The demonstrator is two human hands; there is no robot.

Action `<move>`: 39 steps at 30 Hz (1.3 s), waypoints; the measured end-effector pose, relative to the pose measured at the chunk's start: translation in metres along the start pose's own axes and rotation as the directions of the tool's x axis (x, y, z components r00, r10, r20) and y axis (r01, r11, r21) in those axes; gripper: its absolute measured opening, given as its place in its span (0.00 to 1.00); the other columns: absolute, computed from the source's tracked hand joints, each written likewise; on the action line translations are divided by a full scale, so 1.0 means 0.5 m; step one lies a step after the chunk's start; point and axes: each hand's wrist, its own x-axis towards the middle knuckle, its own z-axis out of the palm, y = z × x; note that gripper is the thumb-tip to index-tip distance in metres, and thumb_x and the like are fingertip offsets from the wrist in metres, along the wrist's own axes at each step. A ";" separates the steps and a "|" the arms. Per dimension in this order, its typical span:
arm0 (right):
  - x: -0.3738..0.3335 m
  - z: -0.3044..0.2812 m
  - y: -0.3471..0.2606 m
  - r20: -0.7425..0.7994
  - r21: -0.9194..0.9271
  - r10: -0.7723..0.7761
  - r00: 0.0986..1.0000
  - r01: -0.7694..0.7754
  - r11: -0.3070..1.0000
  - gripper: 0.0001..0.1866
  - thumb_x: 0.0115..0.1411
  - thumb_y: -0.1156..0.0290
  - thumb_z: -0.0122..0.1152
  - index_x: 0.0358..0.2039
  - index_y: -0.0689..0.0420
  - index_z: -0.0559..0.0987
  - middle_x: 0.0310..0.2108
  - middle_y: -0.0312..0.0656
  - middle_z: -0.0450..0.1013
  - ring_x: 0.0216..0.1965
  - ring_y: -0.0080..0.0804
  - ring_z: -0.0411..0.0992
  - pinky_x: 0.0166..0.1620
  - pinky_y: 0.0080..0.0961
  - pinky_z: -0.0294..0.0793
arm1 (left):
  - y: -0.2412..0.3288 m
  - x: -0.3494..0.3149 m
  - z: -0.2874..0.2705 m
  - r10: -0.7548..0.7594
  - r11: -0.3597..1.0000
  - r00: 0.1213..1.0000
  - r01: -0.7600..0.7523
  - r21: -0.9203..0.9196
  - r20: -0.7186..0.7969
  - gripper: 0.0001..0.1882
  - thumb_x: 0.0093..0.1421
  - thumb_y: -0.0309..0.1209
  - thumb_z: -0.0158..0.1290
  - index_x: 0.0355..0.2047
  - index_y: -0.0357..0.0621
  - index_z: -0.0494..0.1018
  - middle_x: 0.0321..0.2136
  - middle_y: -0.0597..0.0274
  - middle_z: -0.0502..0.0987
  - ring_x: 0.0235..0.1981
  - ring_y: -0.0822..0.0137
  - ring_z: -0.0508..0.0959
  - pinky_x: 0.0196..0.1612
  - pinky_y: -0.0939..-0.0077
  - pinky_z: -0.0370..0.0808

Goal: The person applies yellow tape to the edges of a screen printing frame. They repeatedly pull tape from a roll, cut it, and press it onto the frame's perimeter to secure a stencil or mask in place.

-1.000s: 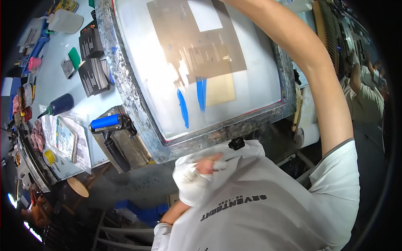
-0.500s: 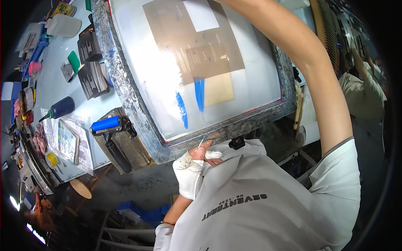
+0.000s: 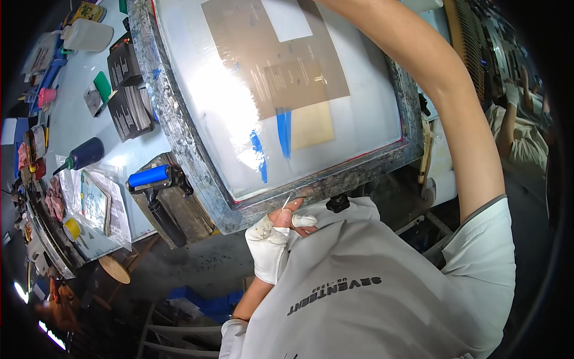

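Note:
My left hand (image 3: pixel 272 236) wears a white glove that leaves some fingertips bare. Between thumb and forefinger it pinches a thin white stick (image 3: pixel 287 202), close to the near edge of a screen printing frame (image 3: pixel 323 189). Across the right side reaches my right arm (image 3: pixel 457 90), and its hand lies past the upper edge, out of sight. Inside the worn metal frame is a pale mesh (image 3: pixel 221 149) with a brown rectangle (image 3: pixel 335 78), a cream patch (image 3: pixel 314 125) and two blue strips (image 3: pixel 283 133). Bright glare covers part of the mesh.
Left of the frame lie a blue roller (image 3: pixel 149 176) on a worn block, stacks of dark printed cards (image 3: pixel 128 113), a dark blue squeeze bottle (image 3: pixel 86 152), a plastic bag of papers (image 3: pixel 95 200) and a white jug (image 3: pixel 88 35). A white roll (image 3: pixel 441 190) sits right.
My left hand keeps its pinch on the stick, almost unmoved. The view has shifted slightly. At the far right, another person's arm has changed position.

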 end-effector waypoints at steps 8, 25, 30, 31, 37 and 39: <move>0.008 0.012 0.022 -0.024 0.039 0.006 1.000 -0.005 0.999 0.14 0.55 0.61 0.73 0.34 0.59 0.86 0.29 0.45 0.82 0.33 0.32 0.81 0.41 0.31 0.79 | -0.002 0.001 -0.003 0.038 0.999 0.999 -0.038 -0.002 0.026 0.24 0.72 0.39 0.54 0.47 0.20 0.75 0.30 0.42 0.83 0.25 0.55 0.82 0.32 0.64 0.79; -0.051 0.005 0.001 0.081 0.033 -0.326 0.942 0.325 0.945 0.23 0.53 0.65 0.69 0.45 0.61 0.71 0.38 0.49 0.73 0.42 0.41 0.74 0.47 0.37 0.75 | -0.019 0.004 -0.018 0.026 0.995 0.996 -0.017 -0.095 0.085 0.25 0.72 0.39 0.54 0.55 0.25 0.75 0.29 0.50 0.84 0.29 0.66 0.83 0.36 0.75 0.78; -0.056 -0.024 -0.046 0.062 -0.114 -0.187 0.980 0.193 0.975 0.18 0.61 0.64 0.61 0.47 0.60 0.72 0.44 0.54 0.72 0.47 0.52 0.73 0.51 0.44 0.73 | -0.015 0.009 -0.023 0.038 0.998 0.993 -0.030 -0.063 0.115 0.23 0.71 0.41 0.55 0.42 0.24 0.76 0.48 0.30 0.78 0.27 0.55 0.83 0.33 0.63 0.80; -0.046 -0.030 -0.014 0.049 -0.190 -0.348 0.936 0.351 0.917 0.18 0.63 0.64 0.59 0.49 0.60 0.73 0.47 0.54 0.73 0.49 0.53 0.73 0.52 0.45 0.73 | -0.015 0.010 -0.024 0.027 0.998 0.992 -0.020 -0.055 0.122 0.24 0.71 0.42 0.55 0.42 0.24 0.76 0.48 0.30 0.78 0.27 0.55 0.83 0.33 0.63 0.80; -0.144 -0.007 -0.023 0.232 -0.284 -0.419 0.878 0.473 0.834 0.22 0.69 0.63 0.58 0.60 0.59 0.73 0.56 0.52 0.73 0.58 0.49 0.72 0.62 0.41 0.71 | -0.003 0.012 -0.031 0.016 1.000 0.973 -0.021 0.015 0.231 0.24 0.74 0.38 0.50 0.56 0.23 0.73 0.35 0.51 0.84 0.34 0.67 0.82 0.38 0.77 0.77; -0.169 0.014 -0.021 0.305 -0.295 -0.426 0.852 0.510 0.808 0.23 0.70 0.62 0.57 0.62 0.57 0.72 0.60 0.48 0.72 0.62 0.47 0.68 0.66 0.41 0.66 | -0.006 0.015 -0.032 0.012 1.000 0.975 -0.010 -0.008 0.221 0.23 0.75 0.38 0.50 0.55 0.25 0.75 0.33 0.54 0.84 0.32 0.69 0.82 0.38 0.79 0.77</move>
